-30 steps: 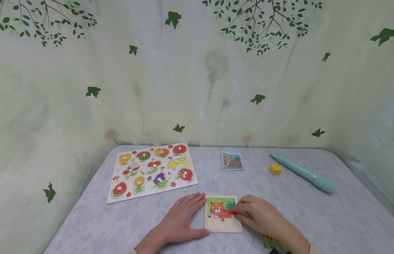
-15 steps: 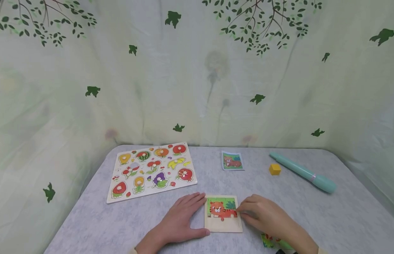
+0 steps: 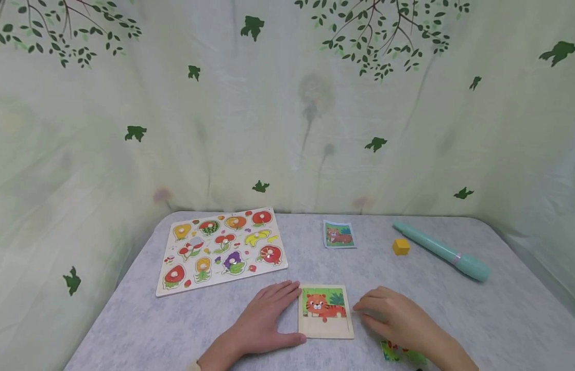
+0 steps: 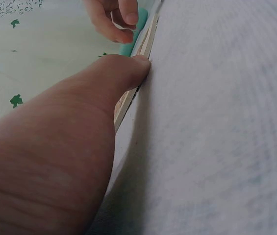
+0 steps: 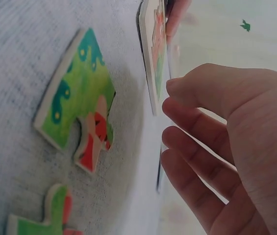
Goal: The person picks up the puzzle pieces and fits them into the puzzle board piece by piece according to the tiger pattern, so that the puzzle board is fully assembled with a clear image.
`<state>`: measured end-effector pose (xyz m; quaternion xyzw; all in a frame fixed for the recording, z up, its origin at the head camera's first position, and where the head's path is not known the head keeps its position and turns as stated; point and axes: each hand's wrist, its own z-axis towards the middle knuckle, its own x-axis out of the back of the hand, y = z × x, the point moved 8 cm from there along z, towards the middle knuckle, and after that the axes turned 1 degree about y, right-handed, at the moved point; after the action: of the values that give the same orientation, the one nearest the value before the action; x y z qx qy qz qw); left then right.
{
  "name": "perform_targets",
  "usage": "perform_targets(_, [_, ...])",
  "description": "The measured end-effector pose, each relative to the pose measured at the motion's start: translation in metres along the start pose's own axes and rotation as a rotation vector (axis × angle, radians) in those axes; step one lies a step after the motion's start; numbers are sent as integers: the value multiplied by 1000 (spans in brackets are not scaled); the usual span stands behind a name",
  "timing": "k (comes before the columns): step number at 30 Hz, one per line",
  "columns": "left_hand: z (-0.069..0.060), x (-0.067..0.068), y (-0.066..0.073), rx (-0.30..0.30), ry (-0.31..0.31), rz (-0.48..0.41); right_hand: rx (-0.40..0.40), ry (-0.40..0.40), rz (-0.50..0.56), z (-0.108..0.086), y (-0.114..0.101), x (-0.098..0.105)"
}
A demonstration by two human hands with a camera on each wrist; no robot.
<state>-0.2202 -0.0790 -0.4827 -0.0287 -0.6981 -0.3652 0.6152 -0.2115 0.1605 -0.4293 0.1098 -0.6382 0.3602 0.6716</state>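
Observation:
A small square wooden jigsaw tray (image 3: 326, 330) lies in front of me, its upper part filled with a tiger picture and its lower strip bare wood. My left hand (image 3: 265, 322) rests along its left side, fingertips at the upper corner and thumb at the lower one. Just right of the tray, my right hand (image 3: 394, 314) is held with loosely bent fingers and nothing between them. Below that hand lie loose jigsaw pieces (image 3: 389, 351), partly covered by the forearm. In the right wrist view, one green jigsaw piece (image 5: 82, 88) and part of another jigsaw piece (image 5: 35, 227) show.
A fruit peg puzzle board (image 3: 222, 252) lies at the back left. Behind the tray is a small picture card (image 3: 339, 235). A yellow cube (image 3: 401, 247) and a long teal pen-shaped object (image 3: 440, 251) are at the back right. A leaf-printed curtain (image 3: 287, 113) hangs behind the table.
My right hand has let go of the piece at the tiger's hind end, now seated in the tray, and drawn away to the right. My left hand has stayed put.

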Motion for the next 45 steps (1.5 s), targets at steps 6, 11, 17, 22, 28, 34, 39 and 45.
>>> perform_targets(6, [0, 0, 1, -4, 2, 15, -16, -9, 34, -5, 4, 1])
perform_targets(11, [1, 1, 1, -2, -2, 19, -32, -26, 55, -8, 7, 3])
perform_targets(17, [0, 0, 0, -3, -2, 6, -38, -33, 92, -15, 11, 3])
perform_targets(22, [0, -1, 0, -6, 2, 2, -29, -13, 105, -18, 13, 3])
perform_targets(28, [0, -1, -1, 0, -2, 3, -25, -11, 132, -22, 17, 2])
perform_targets(34, [0, 0, -1, -5, 4, 5, -32, -24, 164, -25, 19, 2])
perform_targets(39, [0, -1, 0, -7, 6, 7, -18, -33, 184, -28, 20, 0])
perform_targets(45, [0, -1, 0, -6, 3, 11, 12, -27, 180, -31, 20, -1])
